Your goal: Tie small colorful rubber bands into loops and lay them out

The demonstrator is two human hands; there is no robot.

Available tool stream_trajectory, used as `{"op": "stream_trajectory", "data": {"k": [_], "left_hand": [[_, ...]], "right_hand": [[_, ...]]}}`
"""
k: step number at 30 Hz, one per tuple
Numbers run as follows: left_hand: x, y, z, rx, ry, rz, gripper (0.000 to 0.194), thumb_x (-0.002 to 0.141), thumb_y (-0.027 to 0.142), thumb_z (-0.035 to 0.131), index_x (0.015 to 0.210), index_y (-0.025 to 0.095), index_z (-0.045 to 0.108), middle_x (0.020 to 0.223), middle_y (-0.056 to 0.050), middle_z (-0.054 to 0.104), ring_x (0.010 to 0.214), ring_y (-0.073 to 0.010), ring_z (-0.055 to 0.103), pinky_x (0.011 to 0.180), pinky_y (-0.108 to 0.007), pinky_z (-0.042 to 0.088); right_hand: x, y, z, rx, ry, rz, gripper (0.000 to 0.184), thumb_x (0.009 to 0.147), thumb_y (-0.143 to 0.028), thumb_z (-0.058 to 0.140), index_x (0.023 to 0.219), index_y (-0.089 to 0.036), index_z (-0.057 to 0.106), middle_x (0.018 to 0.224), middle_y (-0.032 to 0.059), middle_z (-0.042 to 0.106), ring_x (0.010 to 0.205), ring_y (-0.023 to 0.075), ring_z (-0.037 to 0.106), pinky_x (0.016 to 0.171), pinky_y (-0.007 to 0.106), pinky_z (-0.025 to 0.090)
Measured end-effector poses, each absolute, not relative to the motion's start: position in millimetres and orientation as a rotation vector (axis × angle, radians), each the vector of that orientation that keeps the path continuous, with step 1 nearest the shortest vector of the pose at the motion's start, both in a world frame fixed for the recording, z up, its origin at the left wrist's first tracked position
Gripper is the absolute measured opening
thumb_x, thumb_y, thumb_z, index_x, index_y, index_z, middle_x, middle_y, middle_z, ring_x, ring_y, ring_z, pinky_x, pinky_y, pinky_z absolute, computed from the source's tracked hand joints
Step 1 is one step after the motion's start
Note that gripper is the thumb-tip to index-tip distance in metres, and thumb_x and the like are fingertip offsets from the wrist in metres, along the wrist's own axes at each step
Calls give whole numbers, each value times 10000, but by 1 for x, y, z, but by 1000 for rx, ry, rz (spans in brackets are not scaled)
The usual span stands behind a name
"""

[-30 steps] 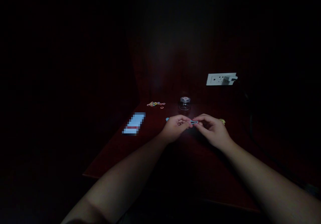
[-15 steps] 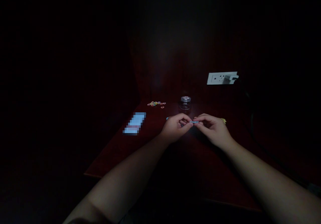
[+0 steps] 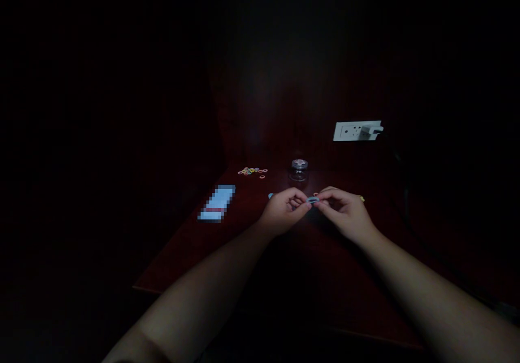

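Note:
A small light blue hair tie (image 3: 312,198) is stretched between my two hands above the table, its loop a narrow oval. My left hand (image 3: 283,208) pinches its left end with thumb and fingertips. At the opposite end, my right hand (image 3: 346,210) grips it the same way. Behind my left hand a bit of something blue (image 3: 271,195) peeks out, mostly hidden. Something yellow (image 3: 362,199) shows just past my right hand, too covered to make out.
Several coloured hair ties (image 3: 252,171) lie at the back left of the dark red table (image 3: 182,260). A clear lidded jar (image 3: 299,171) stands near the wall. A pixelated bright phone-like rectangle (image 3: 217,203) lies left. A plug sits in the wall socket (image 3: 356,130), with a cable at right.
The blue hair tie went from a partly open loop to a flat, narrow one, and now its loop is wider again. Both hands stay in nearly the same place.

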State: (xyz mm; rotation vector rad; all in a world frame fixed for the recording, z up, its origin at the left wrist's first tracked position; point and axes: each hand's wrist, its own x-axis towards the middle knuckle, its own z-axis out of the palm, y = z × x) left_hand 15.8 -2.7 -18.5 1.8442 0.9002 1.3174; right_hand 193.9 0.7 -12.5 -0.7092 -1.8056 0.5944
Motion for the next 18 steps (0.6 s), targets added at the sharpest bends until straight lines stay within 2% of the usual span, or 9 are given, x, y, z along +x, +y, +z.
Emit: {"op": "stream_trajectory", "data": {"k": [6, 12, 14, 18], "left_hand": [[16, -6, -15, 1835, 900, 1302, 151, 748, 258, 634, 733, 122, 571, 623, 27, 531, 527, -44, 425, 492, -161, 343], [16, -5, -16, 1856, 910, 1300, 146, 761, 258, 625, 760, 123, 571, 652, 14, 554, 543, -45, 447, 491, -157, 343], [16, -5, -17, 1878, 906, 1324, 163, 753, 244, 638, 850, 124, 583, 741, -11, 602, 592, -54, 493, 505, -154, 358], [15, -5, -15, 1959, 920, 1370, 379, 727, 210, 667, 1088, 149, 567, 938, -55, 655, 677, -75, 560, 535, -162, 394]], "right_hand": [[195, 0, -13, -706, -1824, 595, 87, 810, -263, 639, 798, -179, 660, 830, 63, 629, 755, 175, 590, 655, 295, 452], [194, 0, -14, -707, -1812, 647, 94, 809, -274, 637, 797, -181, 649, 810, 57, 627, 737, 170, 580, 650, 294, 447], [194, 1, -14, -715, -1799, 680, 106, 808, -285, 637, 798, -180, 649, 810, 58, 630, 734, 170, 579, 644, 291, 445], [193, 3, -15, -748, -1770, 764, 139, 793, -316, 652, 784, -177, 650, 776, 50, 628, 696, 161, 564, 614, 282, 439]]}}
